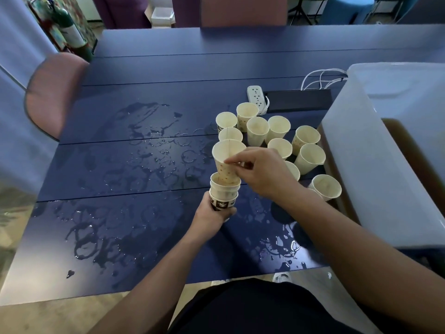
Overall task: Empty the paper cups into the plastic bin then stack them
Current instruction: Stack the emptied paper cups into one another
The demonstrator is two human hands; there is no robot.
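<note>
While the left hand grips the nested cup stack from below, the right hand pinches a dotted paper cup (base inside the stack), plastic bin rightward.

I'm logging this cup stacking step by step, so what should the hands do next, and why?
Probably push the dotted cup down into the stack. The right hand pinches its rim, its base is only partly inside the top cup, and the left hand grips the stack from below. Loose cups wait on the wet table.
</note>
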